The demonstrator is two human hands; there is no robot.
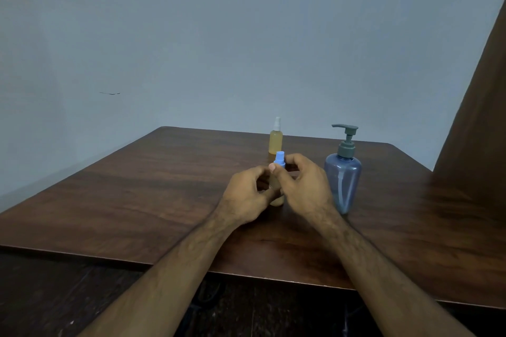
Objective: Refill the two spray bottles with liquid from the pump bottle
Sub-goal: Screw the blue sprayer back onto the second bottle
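Bare, hairy forearms (175, 268), sleeveless

Near spray bottle (277, 197): body mostly hidden behind left hand (247, 194) and right hand (304, 186) (only blue top and base show). Liquid level unreadable. Brown drape (476, 123) cut off by right edge. Forearms run off bottom edge.

Bare tabletop (137, 200) stretches wide to the left of the fingers (273, 168), open to a passing hand. Just right of them stands the pump bottle (343, 180), close against the right hand (306, 186). Beyond the fingers, the white-capped spray bottle (275, 138) blocks the far path, a gap lying between it and the pump bottle.
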